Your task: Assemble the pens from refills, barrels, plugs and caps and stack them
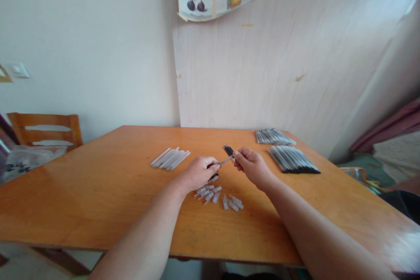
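Over the middle of the table, my left hand (204,172) and my right hand (251,164) are both closed on a thin pale pen-like tube (226,160), one at each end. It slants up to the right between my fingertips. Just behind my hands lie several thin black sticks (227,150), partly hidden by my right hand. Close below my left hand is a loose pile of small translucent caps (208,192), with a few more caps (233,202) to the right. A dark piece under my left hand is mostly covered, so its kind cannot be made out.
White translucent tubes (169,159) lie side by side left of my hands. At the right, pen-like tubes with black ends (293,160) form a row, with another bundle (274,136) behind. A wooden chair (49,120) stands at the far left, beside a plastic bag (31,162).
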The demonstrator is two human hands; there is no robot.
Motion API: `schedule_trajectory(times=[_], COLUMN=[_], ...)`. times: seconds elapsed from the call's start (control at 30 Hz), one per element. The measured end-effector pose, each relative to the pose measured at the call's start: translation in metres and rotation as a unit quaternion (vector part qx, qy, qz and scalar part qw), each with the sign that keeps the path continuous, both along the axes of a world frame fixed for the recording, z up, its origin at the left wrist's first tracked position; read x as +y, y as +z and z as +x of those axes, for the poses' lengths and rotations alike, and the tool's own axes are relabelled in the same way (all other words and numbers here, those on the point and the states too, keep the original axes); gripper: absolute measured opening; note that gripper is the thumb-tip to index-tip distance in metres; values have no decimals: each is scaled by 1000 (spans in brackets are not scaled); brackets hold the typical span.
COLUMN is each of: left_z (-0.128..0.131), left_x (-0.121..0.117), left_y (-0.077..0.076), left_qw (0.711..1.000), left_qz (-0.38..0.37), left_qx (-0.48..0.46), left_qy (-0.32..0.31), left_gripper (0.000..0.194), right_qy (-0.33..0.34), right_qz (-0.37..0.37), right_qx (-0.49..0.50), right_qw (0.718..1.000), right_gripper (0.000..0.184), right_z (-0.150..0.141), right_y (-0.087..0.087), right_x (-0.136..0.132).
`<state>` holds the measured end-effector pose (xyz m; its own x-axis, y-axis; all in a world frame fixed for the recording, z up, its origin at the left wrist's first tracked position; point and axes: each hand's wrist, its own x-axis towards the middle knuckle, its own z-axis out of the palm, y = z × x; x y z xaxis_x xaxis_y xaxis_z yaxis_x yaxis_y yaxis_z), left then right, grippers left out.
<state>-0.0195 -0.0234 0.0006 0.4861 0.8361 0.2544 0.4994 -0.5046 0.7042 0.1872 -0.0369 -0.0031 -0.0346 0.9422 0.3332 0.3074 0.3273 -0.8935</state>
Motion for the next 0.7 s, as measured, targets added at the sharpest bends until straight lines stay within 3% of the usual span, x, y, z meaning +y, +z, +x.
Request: schedule_trajectory(times=[0.43, 0.63, 0.7], left_z=[1, -2, -4], left_x=[-1, 6, 9], left_y=[0, -5, -6], left_qw=[999, 997, 995], left_qz=[50, 32, 33], left_qx=[4, -59, -85], left_qy=[16, 36, 47], left_gripper=[20, 20, 21], right_qy=[-18, -6, 31], right_qz=[-29, -73, -104], right_qx=[-11, -14, -46], right_qw=[999, 997, 993], right_gripper=[35, 37, 32], right_z=[-1, 4, 10], right_y=[-1, 5, 8], right_x=[3, 1, -2])
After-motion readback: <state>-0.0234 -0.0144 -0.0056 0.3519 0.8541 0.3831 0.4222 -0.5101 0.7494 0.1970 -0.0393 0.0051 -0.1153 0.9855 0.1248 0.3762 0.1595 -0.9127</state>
